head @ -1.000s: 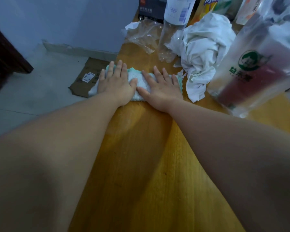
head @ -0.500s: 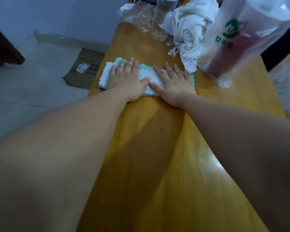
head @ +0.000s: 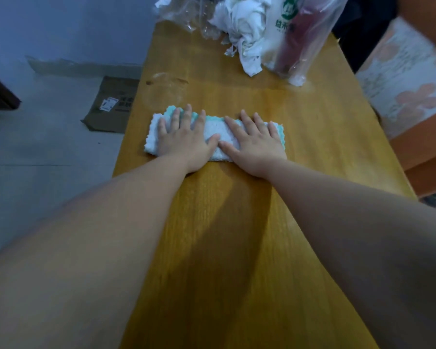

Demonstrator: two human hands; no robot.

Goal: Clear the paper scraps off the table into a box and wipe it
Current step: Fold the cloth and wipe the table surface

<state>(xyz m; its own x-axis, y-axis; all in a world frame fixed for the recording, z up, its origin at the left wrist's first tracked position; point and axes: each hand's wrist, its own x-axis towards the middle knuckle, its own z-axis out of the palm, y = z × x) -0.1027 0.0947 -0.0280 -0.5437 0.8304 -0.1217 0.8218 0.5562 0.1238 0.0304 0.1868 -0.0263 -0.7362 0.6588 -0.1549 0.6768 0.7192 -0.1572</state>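
Item 1, cloth [head: 218,133]: folded into a long pad, white nubbly pile w/ teal scalloped edge showing at far side and right end; lies flat across the tabletop [head: 237,222], nearer its left edge, well short of the clutter at the far end. Item 2, left hand [head: 184,139] and item 3, right hand [head: 256,142]: both flat, palms down, fingers spread, not gripping anything; they press on top of the cloth side by side, thumbs nearly touching at centre. Placement reads as a two-handed wipe: spread palms load the pad evenly so its full width drags over the wood. Item 4, tabletop: long narrow plank surface, yellow-orange, glossy, straight grain; faint ring-shaped smear beyond the cloth, prob. damp or residue. Item 5, crumpled white sheet or paper wad [head: 244,28]: soft creased lump at far end, small torn bits at its foot, so scrap-clearing looks unfinished there. Item 6, clear plastic bag [head: 300,34]: glossy, green logo, dark red contents, leaning beside the wad. Item 7, crinkled clear wrap [head: 184,13]: far left corner. Item 8, flattened cardboard [head: 111,107]: brown, labelled, on the grey floor left of the tabletop. No box for scraps in view.
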